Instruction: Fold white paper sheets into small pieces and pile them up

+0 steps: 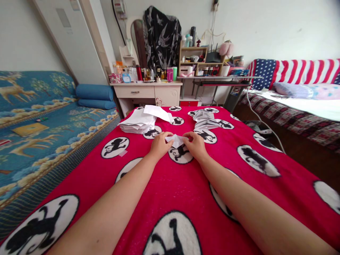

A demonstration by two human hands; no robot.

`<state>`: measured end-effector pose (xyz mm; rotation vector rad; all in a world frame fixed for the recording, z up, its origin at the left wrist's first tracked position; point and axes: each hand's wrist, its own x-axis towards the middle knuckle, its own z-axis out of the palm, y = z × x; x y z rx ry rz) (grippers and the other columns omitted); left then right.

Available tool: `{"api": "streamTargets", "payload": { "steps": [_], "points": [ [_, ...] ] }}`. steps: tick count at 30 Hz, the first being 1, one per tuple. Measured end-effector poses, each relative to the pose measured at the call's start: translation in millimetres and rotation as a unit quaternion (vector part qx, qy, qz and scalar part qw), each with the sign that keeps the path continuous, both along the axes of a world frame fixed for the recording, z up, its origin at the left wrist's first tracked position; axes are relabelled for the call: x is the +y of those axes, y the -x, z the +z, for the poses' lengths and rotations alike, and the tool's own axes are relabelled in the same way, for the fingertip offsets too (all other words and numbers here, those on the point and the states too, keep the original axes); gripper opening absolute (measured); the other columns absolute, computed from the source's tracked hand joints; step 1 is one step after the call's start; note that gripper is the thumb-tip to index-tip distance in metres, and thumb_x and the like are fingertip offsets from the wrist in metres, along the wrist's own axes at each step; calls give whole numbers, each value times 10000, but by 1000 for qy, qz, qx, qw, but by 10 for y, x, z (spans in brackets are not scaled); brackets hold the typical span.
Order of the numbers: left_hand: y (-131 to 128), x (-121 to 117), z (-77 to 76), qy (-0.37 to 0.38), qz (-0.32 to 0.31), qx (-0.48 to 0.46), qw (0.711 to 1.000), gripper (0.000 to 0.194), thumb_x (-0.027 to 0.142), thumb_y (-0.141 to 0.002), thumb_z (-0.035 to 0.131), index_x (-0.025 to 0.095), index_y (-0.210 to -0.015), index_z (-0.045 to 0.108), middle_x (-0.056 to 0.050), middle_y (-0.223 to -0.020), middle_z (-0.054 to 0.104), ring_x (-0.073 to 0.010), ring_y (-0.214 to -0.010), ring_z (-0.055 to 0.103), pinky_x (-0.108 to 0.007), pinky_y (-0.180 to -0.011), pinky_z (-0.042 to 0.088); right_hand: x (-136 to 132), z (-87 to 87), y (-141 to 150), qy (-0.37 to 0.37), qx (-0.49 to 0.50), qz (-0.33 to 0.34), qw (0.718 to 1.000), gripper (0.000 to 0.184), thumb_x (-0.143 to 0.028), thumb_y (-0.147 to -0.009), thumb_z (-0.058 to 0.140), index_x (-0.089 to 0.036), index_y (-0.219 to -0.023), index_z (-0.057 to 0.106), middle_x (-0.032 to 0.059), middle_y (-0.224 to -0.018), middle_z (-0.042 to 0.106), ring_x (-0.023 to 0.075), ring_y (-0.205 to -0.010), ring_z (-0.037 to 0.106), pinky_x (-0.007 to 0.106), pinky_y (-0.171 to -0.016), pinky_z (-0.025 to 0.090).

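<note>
Between my two hands is a small folded piece of white paper [175, 141], with creases showing across it, just over the red cloth. My left hand [160, 144] pinches its left corner between thumb and fingers. On the opposite side, my right hand [196, 143] grips the right corner the same way. Beyond my left hand lies a thick stack of white paper sheets [138, 122], one sheet on top sitting askew. A pile of folded white papers [206, 121] rests past my right hand.
A red cloth [170, 191] with black-and-white animal ovals covers the table. A small pale scrap [122, 153] lies left of my hands. Left stands a blue patterned sofa [66, 117]; right, a bed [297, 106]. A crowded dresser [143, 91] and desk stand behind.
</note>
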<state>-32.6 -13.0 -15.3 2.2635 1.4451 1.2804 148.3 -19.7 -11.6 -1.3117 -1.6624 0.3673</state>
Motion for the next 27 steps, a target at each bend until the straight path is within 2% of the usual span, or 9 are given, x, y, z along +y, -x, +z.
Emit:
{"api": "streamTargets", "payload": {
  "steps": [3,8,14,18,21,23,27],
  "points": [
    [10,18,-6,19,4,-26,999,263,89,-732,615,176,-966,696,-64,-1000,730,-209,-939,666,-339,-901,510,26,-26,-14,41,-44,1,998,219,-181,-722,549,-180,-843,731,28,-712,699,154,-630,594,254,-604,418],
    [65,72,-37,83,16,-137,987,310,31,-690,563,153,-929,717,-57,-915,747,-184,-851,686,-300,-831,536,25,-10,-37,41,5,-21,999,219,-152,-680,538,-159,-790,728,34,-671,693,164,-637,611,246,-597,429],
    [107,135,-94,120,-66,-178,975,374,-3,-692,474,155,-911,732,-46,-936,752,-175,-910,687,-296,-870,526,32,-9,-59,42,31,-3,999,246,-143,-656,523,-171,-784,732,17,-652,691,154,-604,604,243,-596,435],
    [129,92,-44,117,-100,-110,982,377,21,-724,491,166,-977,729,-54,-1002,747,-185,-974,677,-333,-937,504,30,-11,-58,58,4,-10,998,260,-130,-646,515,-177,-760,743,12,-628,679,151,-583,588,246,-583,422],
    [178,45,12,92,-139,-12,986,297,145,-726,648,172,-1011,727,-68,-1022,740,-207,-960,674,-352,-929,507,1,16,-42,64,-55,-26,996,269,-111,-647,509,-199,-730,748,15,-677,696,152,-630,595,249,-613,419],
    [215,31,36,76,-166,35,983,344,228,-699,731,178,-1040,725,-81,-1052,732,-219,-976,668,-364,-938,503,-31,46,-31,68,-101,-41,992,264,-117,-651,519,-225,-716,751,14,-742,713,160,-683,604,253,-622,407],
    [255,39,47,57,-184,75,978,324,281,-722,737,194,-1034,737,-95,-1119,707,-216,-1035,651,-370,-976,481,-90,110,-30,91,-167,-35,981,214,-169,-649,574,-259,-734,749,14,-847,712,181,-765,608,263,-610,377]
  ]
}}
